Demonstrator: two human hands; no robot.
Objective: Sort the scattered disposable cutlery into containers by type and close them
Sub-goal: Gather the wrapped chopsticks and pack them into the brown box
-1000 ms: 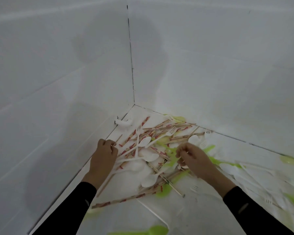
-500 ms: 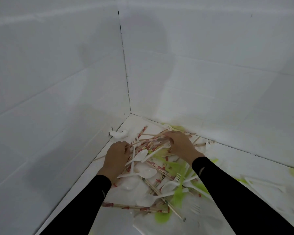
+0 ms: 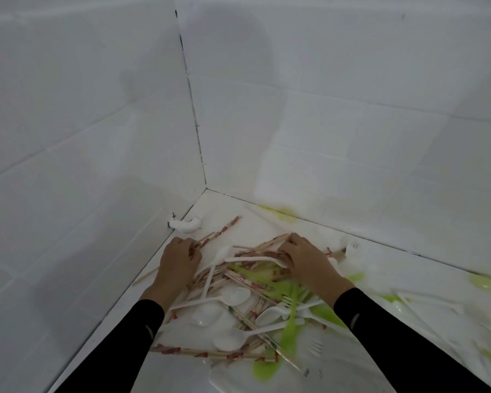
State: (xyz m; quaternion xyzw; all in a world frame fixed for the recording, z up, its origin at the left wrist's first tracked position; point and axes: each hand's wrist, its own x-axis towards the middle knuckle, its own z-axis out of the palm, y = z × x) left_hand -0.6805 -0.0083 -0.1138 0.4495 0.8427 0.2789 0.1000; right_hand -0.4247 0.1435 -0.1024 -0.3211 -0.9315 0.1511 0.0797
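Observation:
A heap of disposable cutlery lies in the corner of a white surface: paper-wrapped chopsticks (image 3: 210, 354), white plastic spoons (image 3: 230, 339), white forks (image 3: 314, 345) and green plastic pieces (image 3: 290, 330). My left hand (image 3: 177, 263) rests on the left side of the heap, its fingers curled round wrapped chopsticks (image 3: 207, 239). My right hand (image 3: 304, 258) lies on the far side of the heap with its fingertips on a bundle of chopsticks (image 3: 270, 243); how they close on it I cannot make out. No container is in view.
White tiled walls (image 3: 97, 137) meet in a corner right behind the heap. A small white fitting (image 3: 185, 224) sits at the foot of the left wall. More white and green cutlery (image 3: 437, 304) lies blurred to the right.
The view has tilted down and come closer. Both hands have shifted slightly within the heap, staying on the chopsticks; the left hand has closed around some.

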